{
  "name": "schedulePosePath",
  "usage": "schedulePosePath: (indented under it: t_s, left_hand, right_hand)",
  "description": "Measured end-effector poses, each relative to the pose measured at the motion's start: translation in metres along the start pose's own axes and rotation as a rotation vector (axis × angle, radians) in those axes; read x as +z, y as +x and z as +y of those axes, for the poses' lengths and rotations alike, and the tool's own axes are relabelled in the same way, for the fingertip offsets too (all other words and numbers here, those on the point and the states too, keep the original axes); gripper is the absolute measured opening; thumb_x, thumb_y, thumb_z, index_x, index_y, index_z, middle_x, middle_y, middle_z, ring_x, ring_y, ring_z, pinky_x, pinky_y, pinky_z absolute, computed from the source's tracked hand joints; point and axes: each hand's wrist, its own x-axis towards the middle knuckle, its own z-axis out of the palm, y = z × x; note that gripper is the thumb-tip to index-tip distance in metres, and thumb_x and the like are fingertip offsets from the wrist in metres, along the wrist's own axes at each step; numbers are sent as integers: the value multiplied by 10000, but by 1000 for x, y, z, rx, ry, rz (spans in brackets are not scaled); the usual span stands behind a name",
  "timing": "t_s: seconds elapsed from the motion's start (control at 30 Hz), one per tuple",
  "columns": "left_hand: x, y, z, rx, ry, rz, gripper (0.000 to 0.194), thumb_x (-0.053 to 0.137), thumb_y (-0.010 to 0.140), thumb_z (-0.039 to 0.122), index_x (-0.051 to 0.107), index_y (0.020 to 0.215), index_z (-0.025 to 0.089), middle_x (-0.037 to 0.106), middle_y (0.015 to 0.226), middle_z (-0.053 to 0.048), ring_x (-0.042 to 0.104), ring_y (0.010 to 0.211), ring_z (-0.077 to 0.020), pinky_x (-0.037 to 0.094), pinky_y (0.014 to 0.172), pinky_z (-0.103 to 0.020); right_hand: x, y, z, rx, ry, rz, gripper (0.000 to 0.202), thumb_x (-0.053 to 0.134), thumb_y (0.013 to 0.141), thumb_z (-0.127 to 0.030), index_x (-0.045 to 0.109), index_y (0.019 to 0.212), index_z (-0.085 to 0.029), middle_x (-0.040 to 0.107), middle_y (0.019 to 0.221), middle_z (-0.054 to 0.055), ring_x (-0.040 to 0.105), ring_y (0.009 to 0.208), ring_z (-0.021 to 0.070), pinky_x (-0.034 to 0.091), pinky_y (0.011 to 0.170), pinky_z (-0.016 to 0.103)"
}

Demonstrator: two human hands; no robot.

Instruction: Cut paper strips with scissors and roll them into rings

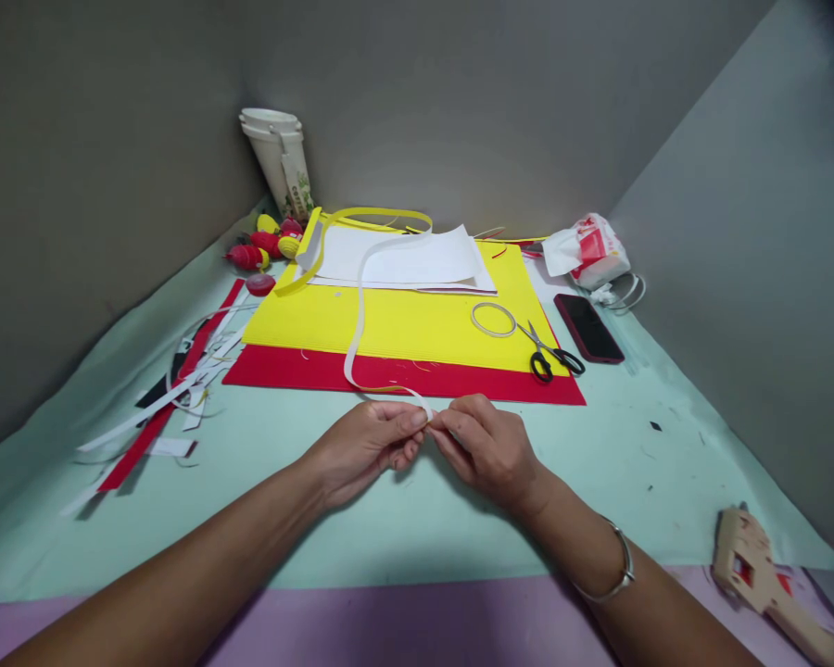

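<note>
My left hand (372, 446) pinches the end of a long thin strip (360, 306) between thumb and fingers. The strip is white on one side and yellow on the other, and it curves away over the red and yellow sheets into a wide loop at the back. Fingertips of my right hand (490, 451) are closed at the same strip end, touching the left fingertips. Under the strip lie a yellow sheet (403, 324), a red sheet (459, 382) and white paper (410, 259). What exactly the fingertips cover is too small to tell.
Scissors (546, 350) and a ring-shaped roll (493, 320) lie on the sheets' right side. Beyond are a phone (587, 327) and tissues (594, 252). Cut strips (157, 421), red-yellow pieces (264, 243) and a white cup (274, 157) stand left. A glue gun (751, 560) lies front right.
</note>
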Motion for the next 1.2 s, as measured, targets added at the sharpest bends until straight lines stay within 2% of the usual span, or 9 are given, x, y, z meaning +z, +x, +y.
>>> schedulePosePath:
  t_s: [0.2,1.2]
  left_hand:
    - [1,-1,1,-18,-6,27,248,729,766,342,668,748,103,557,654,2,482,545,-50,394,499,-157]
    - [-1,-1,0,-2,6,-11,211,733,756,305,681,744,101,559,632,1,467,533,-59,381,509,-176]
  right_hand:
    - [0,0,-1,23,1,-3,70,566,891,-170,580,959,-174,626,788,46,581,689,134,424,562,241]
    - [1,1,0,10,8,-38,45,543,890,-175,570,925,-184,633,795,38,591,698,124,421,531,228]
